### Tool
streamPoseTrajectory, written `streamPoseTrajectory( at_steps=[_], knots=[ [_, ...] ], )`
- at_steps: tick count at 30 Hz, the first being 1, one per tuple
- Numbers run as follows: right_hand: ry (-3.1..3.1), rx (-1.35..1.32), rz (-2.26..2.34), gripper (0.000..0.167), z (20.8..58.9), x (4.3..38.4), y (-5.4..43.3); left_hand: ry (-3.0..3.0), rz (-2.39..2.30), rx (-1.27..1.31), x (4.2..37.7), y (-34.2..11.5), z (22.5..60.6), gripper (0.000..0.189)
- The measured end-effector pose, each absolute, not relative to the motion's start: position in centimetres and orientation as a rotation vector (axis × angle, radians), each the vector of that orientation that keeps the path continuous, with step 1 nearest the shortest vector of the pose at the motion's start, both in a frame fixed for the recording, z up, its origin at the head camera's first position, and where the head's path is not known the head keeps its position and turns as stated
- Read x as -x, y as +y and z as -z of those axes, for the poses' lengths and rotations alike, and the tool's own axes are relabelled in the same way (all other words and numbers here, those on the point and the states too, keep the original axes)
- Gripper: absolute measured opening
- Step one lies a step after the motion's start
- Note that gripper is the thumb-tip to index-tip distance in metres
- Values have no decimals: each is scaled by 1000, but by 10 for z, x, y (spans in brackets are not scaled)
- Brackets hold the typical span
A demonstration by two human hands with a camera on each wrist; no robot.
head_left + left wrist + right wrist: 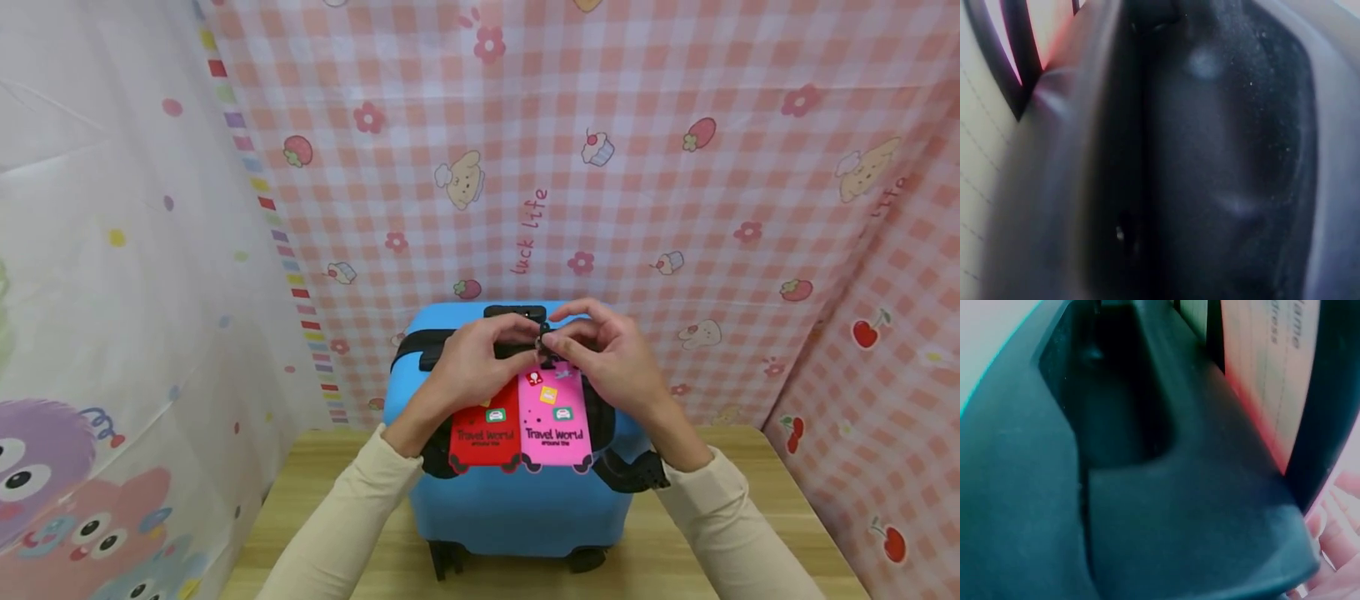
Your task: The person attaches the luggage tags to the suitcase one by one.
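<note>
A blue suitcase (517, 517) stands upright, with a red luggage tag (480, 442) and a pink luggage tag (555, 429) side by side in front of its black handle. My left hand (480, 362) pinches the black strap (545, 333) at the top of the pink tag from the left. From the right, the thumb and fingers of my right hand (618, 362) grip the same strap. In the right wrist view, one tag's lined back (1272, 369) shows beside the black handle (1197, 531), with fingers at the lower right. The left wrist view is mostly black plastic (1204, 144), blurred.
The suitcase stands on a wood-grain table (330, 483). A black strap (420, 343) runs across its top, and a black buckle end (637, 475) hangs at its right. Behind is a pink checked cloth (637, 208); a white patterned cloth (150, 333) hangs at the left.
</note>
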State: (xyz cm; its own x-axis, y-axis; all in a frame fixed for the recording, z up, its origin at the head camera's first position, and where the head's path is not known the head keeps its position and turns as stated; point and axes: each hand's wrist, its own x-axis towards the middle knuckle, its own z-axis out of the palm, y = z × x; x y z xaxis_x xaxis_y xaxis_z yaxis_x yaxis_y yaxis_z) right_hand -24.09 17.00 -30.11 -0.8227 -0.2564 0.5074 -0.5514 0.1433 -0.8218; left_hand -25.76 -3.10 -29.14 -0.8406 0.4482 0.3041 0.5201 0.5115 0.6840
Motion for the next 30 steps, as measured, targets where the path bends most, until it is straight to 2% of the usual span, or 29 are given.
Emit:
streamPoseTrajectory(
  at_steps=[16, 30],
  knots=[
    [-2201, -823, -1569, 29, 303, 243, 172, -2652, 1249, 908, 257, -33, 291, 33],
    [-2224, -834, -1571, 24, 303, 243, 172, -2620, 1242, 930, 257, -35, 293, 35]
  ],
)
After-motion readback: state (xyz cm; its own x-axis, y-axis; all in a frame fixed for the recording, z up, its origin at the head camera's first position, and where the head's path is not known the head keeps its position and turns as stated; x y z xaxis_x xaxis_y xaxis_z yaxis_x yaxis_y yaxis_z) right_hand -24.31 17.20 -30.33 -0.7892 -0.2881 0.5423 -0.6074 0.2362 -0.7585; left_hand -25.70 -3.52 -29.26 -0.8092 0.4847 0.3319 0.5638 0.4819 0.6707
